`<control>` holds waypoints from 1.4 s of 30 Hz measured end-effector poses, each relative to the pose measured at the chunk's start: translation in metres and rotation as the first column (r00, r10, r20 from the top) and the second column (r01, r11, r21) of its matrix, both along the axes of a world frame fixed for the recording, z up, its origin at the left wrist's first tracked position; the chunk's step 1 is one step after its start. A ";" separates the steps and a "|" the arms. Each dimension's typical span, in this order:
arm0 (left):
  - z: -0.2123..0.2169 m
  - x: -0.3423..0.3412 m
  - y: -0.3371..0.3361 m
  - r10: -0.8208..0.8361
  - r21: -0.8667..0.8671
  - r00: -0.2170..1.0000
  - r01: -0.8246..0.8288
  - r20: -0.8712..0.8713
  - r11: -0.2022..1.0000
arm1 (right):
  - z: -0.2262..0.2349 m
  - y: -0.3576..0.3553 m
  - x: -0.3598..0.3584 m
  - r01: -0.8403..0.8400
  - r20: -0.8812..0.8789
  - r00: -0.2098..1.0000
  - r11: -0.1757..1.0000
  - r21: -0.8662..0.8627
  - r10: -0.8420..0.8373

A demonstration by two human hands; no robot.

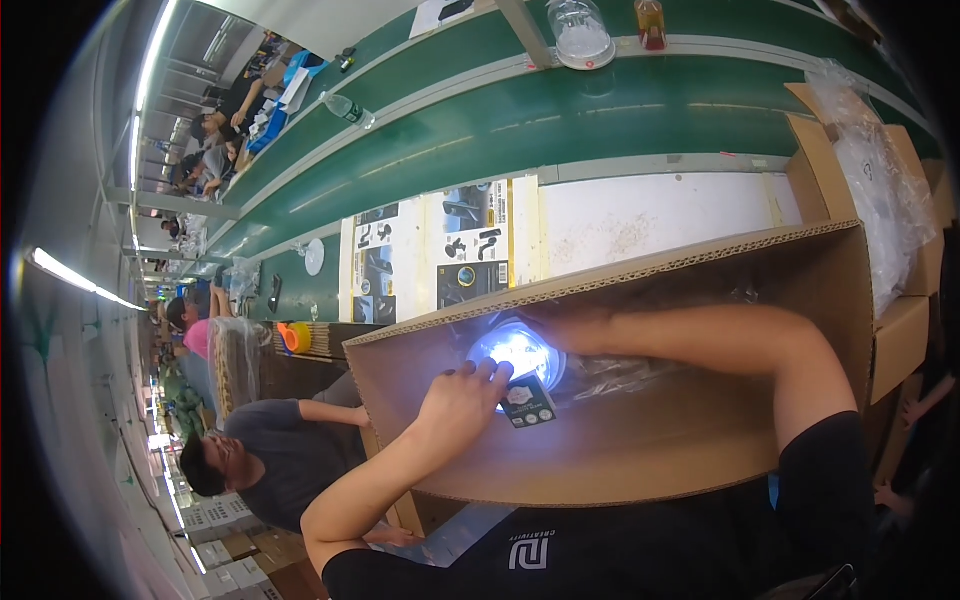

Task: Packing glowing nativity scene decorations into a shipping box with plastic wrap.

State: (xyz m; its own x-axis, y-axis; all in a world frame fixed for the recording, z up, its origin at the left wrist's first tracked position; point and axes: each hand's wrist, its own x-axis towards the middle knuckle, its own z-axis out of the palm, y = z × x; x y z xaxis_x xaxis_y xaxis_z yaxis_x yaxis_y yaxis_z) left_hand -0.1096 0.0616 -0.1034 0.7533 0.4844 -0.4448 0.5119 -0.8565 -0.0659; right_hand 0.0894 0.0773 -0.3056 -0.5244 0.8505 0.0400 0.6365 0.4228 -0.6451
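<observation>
Inside a large open cardboard box (650,440) shines a round, clear-rimmed lamp (522,347), its white-blue glare washing out most of its detail. My left hand (462,398) reaches in from the left, its fingers curled over the lamp's near edge. A small dark card (528,402) with pale print sits by those fingertips against the lamp. On the far right side of the lamp my right hand (568,330) grips its rim; those fingers are partly lost in shadow and glare. Crumpled clear plastic (620,375) lies in the box beside the lamp.
Beyond the box runs a green conveyor (660,110). Printed packaging sheets (430,250) cover part of the bench. A clear dome (582,35) and an amber bottle (651,25) stand farther back. A co-worker (270,460) is close on the left; plastic-filled cartons (880,220) are at right.
</observation>
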 end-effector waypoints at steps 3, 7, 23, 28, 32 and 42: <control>-0.002 0.002 0.007 -0.027 -0.010 1.000 0.027 -0.007 1.000 | 0.000 -0.008 0.014 0.002 0.073 0.997 0.996 0.094 -0.009; 0.005 0.001 0.013 0.010 -0.007 1.000 -0.010 -0.004 1.000 | 0.044 -0.005 0.036 -0.294 0.409 0.765 0.834 -0.466 0.498; 0.006 0.005 0.023 0.052 -0.031 0.997 -0.050 0.059 0.998 | -0.021 -0.049 0.078 -0.376 0.514 0.591 0.776 -0.506 0.622; 0.002 -0.002 0.023 0.055 -0.024 0.996 -0.053 0.067 0.998 | -0.051 -0.053 0.085 -0.412 0.555 0.486 0.737 -0.536 0.675; 0.000 0.008 0.027 0.110 -0.047 0.994 -0.109 0.018 0.993 | -0.035 -0.054 0.097 -0.308 0.570 0.533 0.771 -0.557 0.625; -0.005 0.006 0.041 0.076 -0.055 0.997 -0.075 0.014 0.996 | -0.100 -0.061 0.097 -0.293 0.524 0.486 0.695 -0.656 0.700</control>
State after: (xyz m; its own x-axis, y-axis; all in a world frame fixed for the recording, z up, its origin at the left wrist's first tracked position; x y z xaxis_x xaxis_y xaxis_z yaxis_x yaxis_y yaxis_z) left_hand -0.1040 0.1028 -0.1080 0.7228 0.5157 -0.4601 0.5758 -0.8175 -0.0118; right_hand 0.1864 0.0167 -0.4054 -0.5372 0.2311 -0.8112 0.7162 0.6330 -0.2939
